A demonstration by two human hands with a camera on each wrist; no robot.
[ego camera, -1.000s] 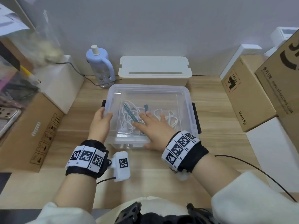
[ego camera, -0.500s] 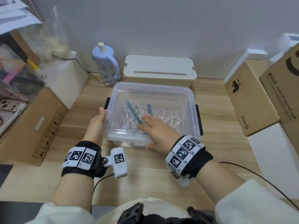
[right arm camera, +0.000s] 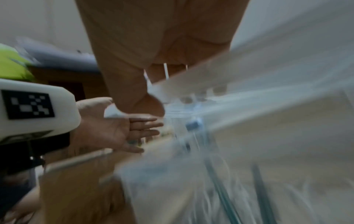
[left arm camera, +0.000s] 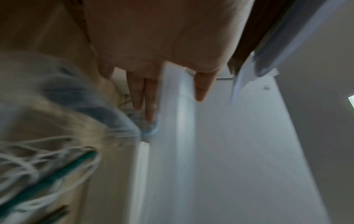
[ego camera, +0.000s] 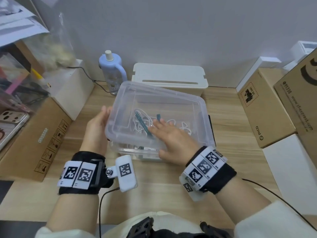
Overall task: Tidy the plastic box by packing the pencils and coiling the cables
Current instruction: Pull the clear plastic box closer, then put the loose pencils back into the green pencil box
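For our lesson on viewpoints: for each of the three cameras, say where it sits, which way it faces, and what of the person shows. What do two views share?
Head: on the head, looking forward and down at the clear box on the desk; both hands and forearms show.
Left wrist: under the left hand, looking along its straight fingers at the lid edge; heavily blurred.
Right wrist: under the right hand, looking across the lid; the left hand shows too.
Shared: both wrist views show the teal pencils and white cables inside.
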